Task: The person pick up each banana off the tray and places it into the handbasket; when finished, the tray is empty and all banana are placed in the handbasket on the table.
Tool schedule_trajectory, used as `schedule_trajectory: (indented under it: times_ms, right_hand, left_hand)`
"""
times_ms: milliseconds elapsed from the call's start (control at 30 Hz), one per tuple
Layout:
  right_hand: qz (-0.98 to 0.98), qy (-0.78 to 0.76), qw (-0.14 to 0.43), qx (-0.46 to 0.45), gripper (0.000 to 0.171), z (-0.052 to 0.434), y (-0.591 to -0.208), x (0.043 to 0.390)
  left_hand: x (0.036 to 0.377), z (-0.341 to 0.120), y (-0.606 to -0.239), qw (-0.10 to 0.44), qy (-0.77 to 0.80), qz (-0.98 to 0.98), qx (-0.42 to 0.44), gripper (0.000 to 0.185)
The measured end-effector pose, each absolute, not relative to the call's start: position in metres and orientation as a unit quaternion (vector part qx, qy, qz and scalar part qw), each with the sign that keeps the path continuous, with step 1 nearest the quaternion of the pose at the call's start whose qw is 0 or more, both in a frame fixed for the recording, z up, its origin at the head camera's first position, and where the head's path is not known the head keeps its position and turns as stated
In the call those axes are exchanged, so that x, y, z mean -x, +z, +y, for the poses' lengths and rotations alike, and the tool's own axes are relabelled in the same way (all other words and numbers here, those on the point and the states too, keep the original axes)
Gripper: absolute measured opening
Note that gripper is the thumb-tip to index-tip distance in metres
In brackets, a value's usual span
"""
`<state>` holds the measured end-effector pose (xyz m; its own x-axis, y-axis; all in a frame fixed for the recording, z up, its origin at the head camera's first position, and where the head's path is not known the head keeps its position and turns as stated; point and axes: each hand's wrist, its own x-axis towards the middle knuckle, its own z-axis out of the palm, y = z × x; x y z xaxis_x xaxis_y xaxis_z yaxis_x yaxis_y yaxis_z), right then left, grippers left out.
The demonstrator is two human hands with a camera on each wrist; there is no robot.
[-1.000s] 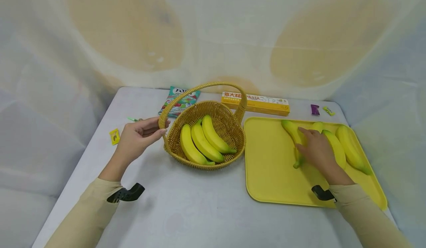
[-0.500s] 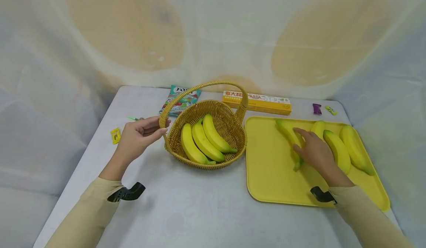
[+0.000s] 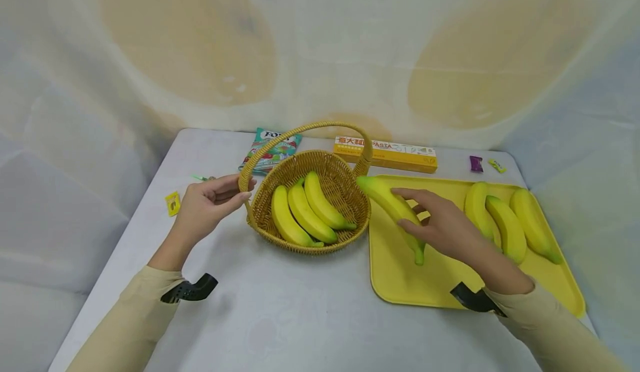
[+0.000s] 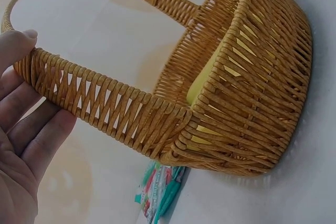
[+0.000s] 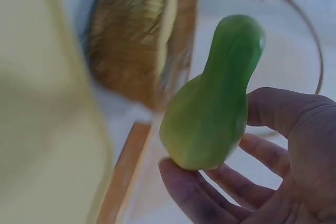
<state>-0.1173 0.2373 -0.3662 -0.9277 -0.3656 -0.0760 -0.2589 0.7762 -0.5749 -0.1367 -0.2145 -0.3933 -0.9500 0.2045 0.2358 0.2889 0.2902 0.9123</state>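
Right hand point(image 3: 442, 225): clamped on a banana point(image 3: 392, 202), the thumb along one side and the fingers along the other, just right of the basket point(image 3: 345, 191).
Held banana: above the end of the yellow tray point(image 3: 405, 277) that lies nearest the basket; it slants, green tip towards the basket rim, stem end towards the person. Whether the tip touches the rim, I cannot tell.
Left hand point(image 3: 204, 208): at the left side of the basket, pinching its arched handle point(image 3: 364, 161) between thumb and fingers.
Basket load: three bananas point(image 3: 309, 214) side by side inside the woven basket, which stands upright on the white surface point(image 3: 300, 322).
Tray load: at least three more bananas point(image 3: 507, 230), at the tray's end away from the basket.
Teal bag point(image 3: 272, 149): behind the basket, to its left, partly crossed by the handle.
Pasta box point(image 3: 385, 154): behind the basket, to its right, yellow and white.
Yellow packet point(image 3: 173, 204): left of the basket, well apart from it.
Purple packet point(image 3: 476, 164) and green packet point(image 3: 497, 165): far right of the basket, beyond the tray's back edge.
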Motion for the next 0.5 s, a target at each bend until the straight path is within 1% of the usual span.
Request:
schedule_trajectory:
  times_ms: [100,233,500]
  right_hand:
    - [0.932,-0.291,0.095,0.192,0.059,0.216,-0.358,0.123]
    - [0.937,-0.265,0.078,0.216,0.06,0.186,-0.36,0.14]
    - [0.959,-0.183,0.049,0.212,0.058,0.129,-0.384,0.177]
  left_hand:
    - [0.137,-0.214,-0.393,0.038,-0.576,-0.802,0.155,0.035]
    - [0.137,-0.215,-0.394,0.04,-0.576,-0.802,0.156,0.035]
    - [0.136,-0.215,-0.394,0.041,-0.577,-0.8,0.157,0.034]
